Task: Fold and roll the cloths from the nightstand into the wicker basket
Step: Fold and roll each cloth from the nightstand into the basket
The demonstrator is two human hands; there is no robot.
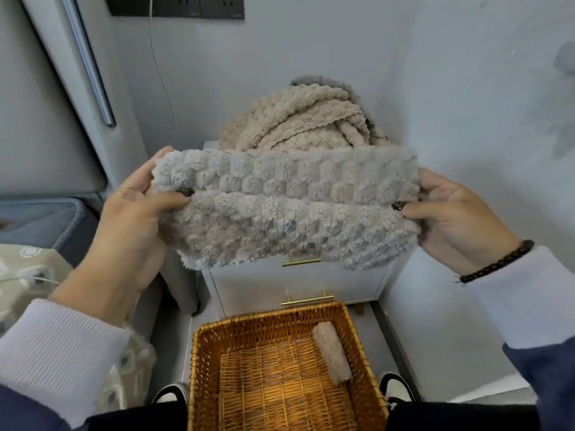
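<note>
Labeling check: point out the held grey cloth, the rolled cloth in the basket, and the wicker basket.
grey cloth (289, 209): head view, middle of its folded front face.
rolled cloth (332, 353): head view, middle of the roll.
wicker basket (199, 362): head view, left rim.

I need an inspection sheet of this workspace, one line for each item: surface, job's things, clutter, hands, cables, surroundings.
Surface: white nightstand with brass drawer handles, its top mostly hidden by cloths.
Job's things: grey fluffy cloth held in the air, folded over; pile of beige cloths on the nightstand; wicker basket below, holding one rolled cloth by its right wall.
Clutter: nothing seen.
Hands: left hand pinches the cloth's left end; right hand, beaded bracelet at the wrist, pinches its right end.
Cables: thin cable hangs from the wall socket panel.
Surroundings: grey wall; bed edge at left.
</note>
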